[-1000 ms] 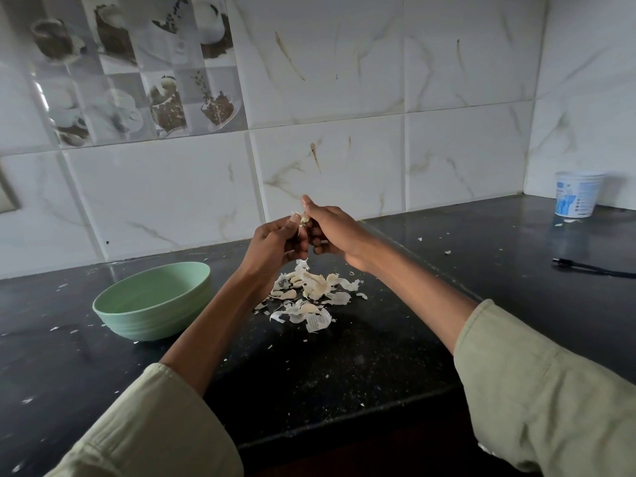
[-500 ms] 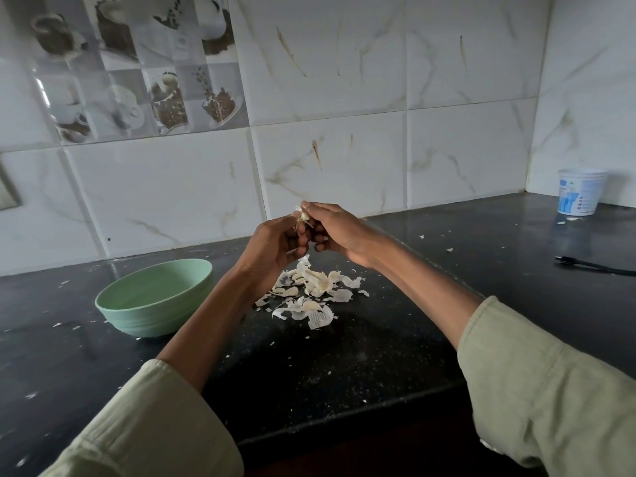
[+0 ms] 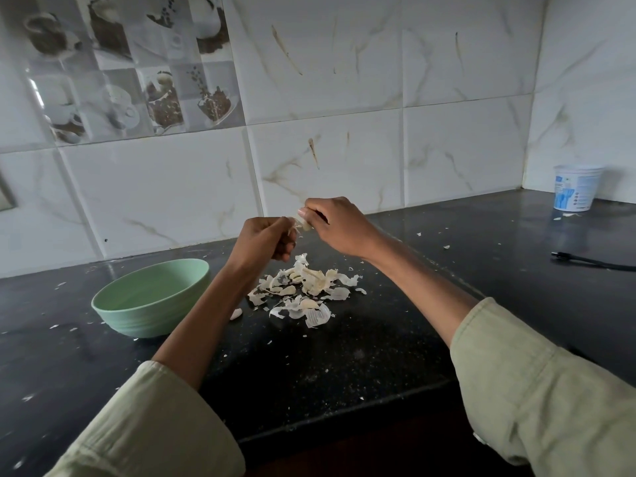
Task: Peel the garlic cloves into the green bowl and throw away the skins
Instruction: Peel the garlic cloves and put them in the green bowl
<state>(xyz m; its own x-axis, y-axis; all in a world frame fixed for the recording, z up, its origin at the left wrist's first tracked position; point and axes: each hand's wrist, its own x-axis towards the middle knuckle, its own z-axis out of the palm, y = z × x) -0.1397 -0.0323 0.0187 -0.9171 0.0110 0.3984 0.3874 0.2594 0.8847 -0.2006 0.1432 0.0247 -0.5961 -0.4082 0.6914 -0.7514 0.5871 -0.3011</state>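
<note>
Above the black counter, my right hand (image 3: pixel 339 223) pinches a small garlic clove (image 3: pixel 305 224) between thumb and fingers. My left hand (image 3: pixel 266 241) is just left of it, fingers curled, pinching a strip of skin (image 3: pixel 292 229) that hangs from the clove. A heap of pale garlic skins and cloves (image 3: pixel 304 287) lies on the counter below both hands. The green bowl (image 3: pixel 151 297) stands to the left of the heap, and its inside looks bare. One loose clove (image 3: pixel 236 314) lies by my left forearm, between bowl and heap.
A white plastic tub (image 3: pixel 575 187) stands in the far right corner against the tiled wall. A black cable (image 3: pixel 592 260) lies on the counter at the right. Small skin flakes are scattered over the counter (image 3: pixel 344 359), whose front edge runs below my forearms.
My hands have drawn slightly apart: the right has lifted up and right with the clove, while the left pulls a strip of skin away from it.
</note>
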